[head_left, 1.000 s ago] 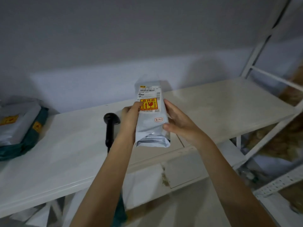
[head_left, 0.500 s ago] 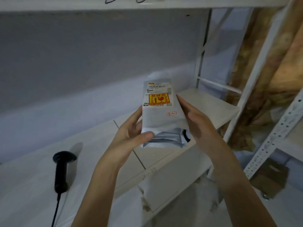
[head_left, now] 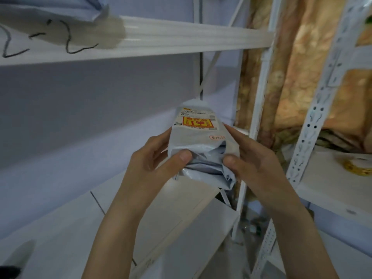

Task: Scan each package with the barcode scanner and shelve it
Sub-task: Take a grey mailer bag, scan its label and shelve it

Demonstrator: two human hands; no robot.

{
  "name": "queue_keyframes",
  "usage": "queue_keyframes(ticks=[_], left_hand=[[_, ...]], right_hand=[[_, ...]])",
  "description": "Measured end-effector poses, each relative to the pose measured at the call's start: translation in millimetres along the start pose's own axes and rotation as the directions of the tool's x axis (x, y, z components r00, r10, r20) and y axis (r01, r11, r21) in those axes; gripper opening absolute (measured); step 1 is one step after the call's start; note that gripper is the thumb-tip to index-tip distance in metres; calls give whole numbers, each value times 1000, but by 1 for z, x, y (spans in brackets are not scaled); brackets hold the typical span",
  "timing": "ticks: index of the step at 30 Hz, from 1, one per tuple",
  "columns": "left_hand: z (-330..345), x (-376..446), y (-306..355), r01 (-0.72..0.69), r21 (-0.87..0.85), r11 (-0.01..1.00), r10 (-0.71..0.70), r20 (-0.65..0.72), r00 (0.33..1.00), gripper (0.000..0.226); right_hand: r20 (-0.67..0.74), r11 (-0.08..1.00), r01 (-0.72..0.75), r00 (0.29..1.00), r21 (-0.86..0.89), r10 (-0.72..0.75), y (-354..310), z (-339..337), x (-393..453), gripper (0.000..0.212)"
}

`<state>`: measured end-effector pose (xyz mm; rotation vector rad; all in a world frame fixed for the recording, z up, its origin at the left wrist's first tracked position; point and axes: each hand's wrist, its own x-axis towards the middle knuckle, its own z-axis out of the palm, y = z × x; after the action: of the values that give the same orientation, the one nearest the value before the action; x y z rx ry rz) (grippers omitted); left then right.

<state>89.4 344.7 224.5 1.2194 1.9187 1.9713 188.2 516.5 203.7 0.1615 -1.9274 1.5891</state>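
A grey plastic mailer package (head_left: 198, 137) with a white barcode label and a yellow-and-red sticker is held upright in front of me, above the white lower shelf (head_left: 165, 208). My left hand (head_left: 155, 164) grips its left side, thumb pressed on the crumpled bottom fold. My right hand (head_left: 253, 164) grips its right side, thumb also on the fold. Only a dark tip of the barcode scanner (head_left: 9, 271) shows at the bottom left corner.
A white upper shelf (head_left: 181, 39) with black scribbles runs overhead, with another grey package (head_left: 50, 9) on it. White perforated uprights (head_left: 314, 127) stand to the right before a patterned orange curtain (head_left: 291, 77). A neighbouring shelf (head_left: 332, 188) bears a yellow object (head_left: 358, 168).
The view has swung up and to the right, so the scanner slid almost out of frame. Both hands carried the package along and now pinch its bottom fold with the thumbs.
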Motion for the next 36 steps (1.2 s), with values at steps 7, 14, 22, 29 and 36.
queue_keyframes(ticks=[7,14,22,29,36], left_hand=[[66,30,26,-127,41,991,131,-126,983,29],[129,66,67,-213,210,954,252,-180,951,18],[133,82,122,-276,333,902,371,-267,889,28],[86,79,152,-230,443,867,422,-403,812,37],[39,86,144,-142,592,793,486,-474,735,27]], right_hand=[[-29,998,62,998,-32,-63,-11,-66,25,56],[-27,985,163,986,-48,-164,-44,-133,59,65],[14,895,445,895,-14,-445,-93,-136,91,19],[124,822,492,832,287,-541,-110,-84,134,12],[122,819,422,858,389,-499,-95,-25,173,19]])
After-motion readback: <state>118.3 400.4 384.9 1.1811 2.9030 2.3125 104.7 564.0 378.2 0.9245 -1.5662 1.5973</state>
